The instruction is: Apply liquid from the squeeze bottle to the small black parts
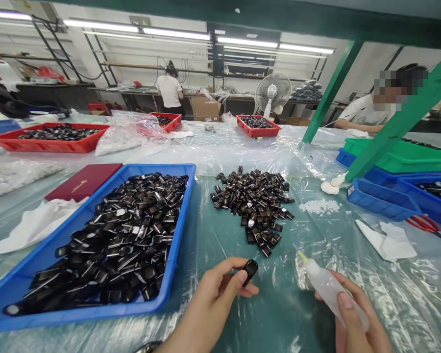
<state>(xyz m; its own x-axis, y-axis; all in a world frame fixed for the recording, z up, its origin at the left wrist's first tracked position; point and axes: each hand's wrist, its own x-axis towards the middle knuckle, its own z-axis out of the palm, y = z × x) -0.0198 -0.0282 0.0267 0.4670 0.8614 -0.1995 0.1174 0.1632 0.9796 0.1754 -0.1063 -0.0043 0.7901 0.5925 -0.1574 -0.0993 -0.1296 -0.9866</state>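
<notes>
Between the thumb and fingers of my left hand (220,294) is a small black plastic part (250,270), glossy with a rounded end. My right hand (356,314) is wrapped round a translucent squeeze bottle (325,287), its thin yellowish tip tilted up and to the left. The bottle is apart from the black part. Just beyond my hands lies a loose pile of similar black parts (253,196) on the green mat. To the pile's right is a scatter of tiny white pieces (319,207).
A large blue tray (185,215) full of black parts stands at left, beside a dark red box (84,182). At right are a small blue bin (384,201), red-handled scissors (426,224) and white tissue (387,240). A green post (400,117) slants across. Two people work beyond.
</notes>
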